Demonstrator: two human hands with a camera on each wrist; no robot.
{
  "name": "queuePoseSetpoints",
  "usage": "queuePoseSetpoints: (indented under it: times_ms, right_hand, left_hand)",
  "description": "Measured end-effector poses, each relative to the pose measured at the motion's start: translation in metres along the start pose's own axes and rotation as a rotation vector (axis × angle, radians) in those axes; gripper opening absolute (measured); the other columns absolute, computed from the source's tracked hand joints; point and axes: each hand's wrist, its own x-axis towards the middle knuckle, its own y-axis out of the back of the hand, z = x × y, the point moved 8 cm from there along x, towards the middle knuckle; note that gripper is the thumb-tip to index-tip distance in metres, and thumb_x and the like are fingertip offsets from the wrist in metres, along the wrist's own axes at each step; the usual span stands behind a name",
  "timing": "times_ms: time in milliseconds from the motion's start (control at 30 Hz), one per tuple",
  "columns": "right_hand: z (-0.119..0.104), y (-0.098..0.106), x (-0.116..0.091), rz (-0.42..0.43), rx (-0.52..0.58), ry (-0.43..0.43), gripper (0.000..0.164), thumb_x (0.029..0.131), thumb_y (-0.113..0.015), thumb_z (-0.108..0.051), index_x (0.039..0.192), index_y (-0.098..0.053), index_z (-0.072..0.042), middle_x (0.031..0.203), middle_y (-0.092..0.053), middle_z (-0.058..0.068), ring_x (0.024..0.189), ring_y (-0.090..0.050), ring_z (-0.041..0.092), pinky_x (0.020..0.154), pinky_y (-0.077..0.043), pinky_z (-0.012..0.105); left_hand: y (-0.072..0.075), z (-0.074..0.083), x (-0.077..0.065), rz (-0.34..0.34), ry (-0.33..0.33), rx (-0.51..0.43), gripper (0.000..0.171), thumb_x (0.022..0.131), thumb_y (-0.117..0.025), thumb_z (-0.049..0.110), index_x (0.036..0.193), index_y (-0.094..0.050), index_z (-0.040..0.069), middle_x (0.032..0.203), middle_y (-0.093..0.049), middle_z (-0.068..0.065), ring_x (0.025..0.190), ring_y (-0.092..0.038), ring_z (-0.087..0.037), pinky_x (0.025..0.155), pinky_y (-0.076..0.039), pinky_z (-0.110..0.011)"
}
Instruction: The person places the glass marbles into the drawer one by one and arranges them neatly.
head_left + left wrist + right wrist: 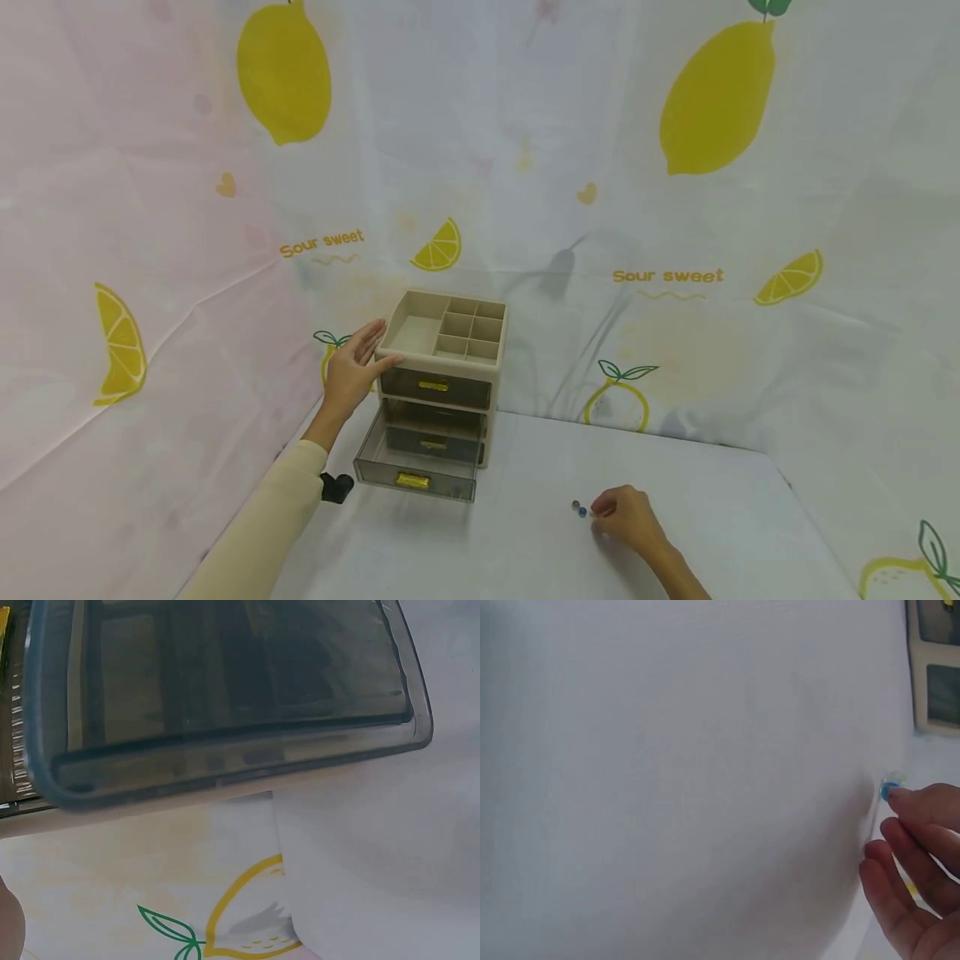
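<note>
My left hand (351, 375) rests on the front left corner of a beige desktop drawer organizer (497, 392), thumb on the front rim and straight fingers along the side. Its bottom drawer (412, 481), smoky and see-through with a gold handle, is pulled out; the left wrist view shows a smoky drawer (225, 761) close up. On the white table, my right hand (630, 521) is at two small marbles, a blue one (582, 512) and a greyish one (575, 504). In the right wrist view the thumb overlaps the blue marble (887, 789), with a gap below it to the index finger.
The organizer's top has one large tray section and several small compartments (486, 329). Its top drawer (435, 387) is closed. A black object (337, 487) shows beside the left sleeve (277, 508). Lemon-print cloth walls (525, 208) stand behind and beside the white table (525, 550).
</note>
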Motion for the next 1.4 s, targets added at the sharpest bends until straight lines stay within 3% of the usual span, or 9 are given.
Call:
queuePoseSetpoints:
  times_ms: [367,567,667,900,1100,1400]
  right_hand:
    - [-0.012,-0.013,0.005,-0.036,-0.007,0.035,0.016,0.067,-0.08,0.001,0.078,-0.072,-0.006,0.072,-0.067,-0.002,0.063,-0.059,0.012,0.052,-0.053,0.023]
    - [-0.018,-0.016,0.01,-0.044,-0.007,0.038,0.015,0.069,-0.081,-0.001,0.08,-0.072,-0.005,0.075,-0.068,0.0,0.064,-0.06,0.012,0.053,-0.055,0.024]
    - [-0.021,-0.017,0.013,-0.03,-0.013,0.042,0.015,0.069,-0.082,-0.003,0.08,-0.072,-0.005,0.075,-0.069,0.0,0.064,-0.06,0.012,0.054,-0.055,0.024]
    - [-0.028,-0.015,0.021,0.045,-0.019,0.056,0.013,0.069,-0.078,0.002,0.079,-0.072,-0.004,0.074,-0.069,0.002,0.064,-0.061,0.013,0.054,-0.055,0.025]
    - [-0.029,-0.009,0.032,0.106,-0.073,0.045,0.017,0.071,-0.077,0.001,0.086,-0.074,-0.005,0.085,-0.071,0.005,0.074,-0.063,0.017,0.06,-0.057,0.032]
    - [-0.022,-0.015,0.037,0.045,-0.045,-0.006,0.018,0.07,-0.072,0.008,0.083,-0.074,-0.004,0.079,-0.07,0.003,0.071,-0.063,0.017,0.057,-0.057,0.031]
  left_hand:
    - [-0.002,0.004,0.002,0.008,-0.004,0.007,0.071,0.08,-0.079,0.001,0.141,-0.045,-0.009,0.144,-0.046,-0.022,0.133,-0.044,-0.034,0.11,-0.038,-0.032]
    - [0.001,-0.021,0.008,0.034,-0.012,0.02,0.073,0.078,-0.082,0.008,0.142,-0.047,-0.002,0.144,-0.049,-0.014,0.132,-0.047,-0.025,0.107,-0.04,-0.02]
    - [0.002,-0.026,0.008,0.039,-0.007,0.029,0.074,0.078,-0.083,0.01,0.142,-0.048,0.0,0.144,-0.05,-0.012,0.132,-0.048,-0.022,0.106,-0.04,-0.017]
    - [0.003,-0.026,0.007,0.036,-0.003,0.031,0.075,0.078,-0.083,0.014,0.142,-0.048,0.0,0.144,-0.05,-0.012,0.132,-0.048,-0.021,0.105,-0.04,-0.017]
    - [0.004,-0.027,0.007,0.04,0.001,0.031,0.074,0.078,-0.083,0.012,0.142,-0.047,-0.001,0.144,-0.049,-0.012,0.132,-0.047,-0.022,0.106,-0.039,-0.017]
    - [0.001,-0.005,0.001,0.015,0.0,0.018,0.072,0.08,-0.08,0.001,0.142,-0.044,-0.008,0.144,-0.046,-0.022,0.133,-0.044,-0.035,0.109,-0.039,-0.03]
